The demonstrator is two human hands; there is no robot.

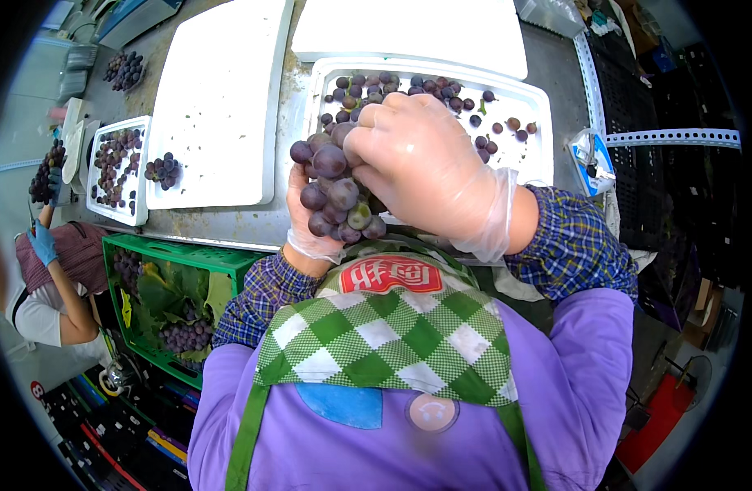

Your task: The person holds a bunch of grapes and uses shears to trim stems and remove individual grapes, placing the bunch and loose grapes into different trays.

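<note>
A bunch of dark purple grapes (330,161), one of them greenish, is held up in front of my apron. My left hand (301,212), in a clear plastic glove, supports it from the left and below, its fingers partly hidden behind the fruit. Against the bunch's upper right side rests my right hand (413,159), gloved alike, with its fingers curled in. What lies between those fingertips is hidden. Under and beyond both hands, a white foam tray (523,98) contains many loose grapes (434,86) and a few green stem bits.
White foam boards (222,92) lie on the metal table (229,224), one bearing a small grape bunch (162,170). A smaller foam tray (140,190) contains grapes. A green crate (186,242) holds bunches and leaves. At left, a blue-gloved co-worker (43,242) holds grapes and snips.
</note>
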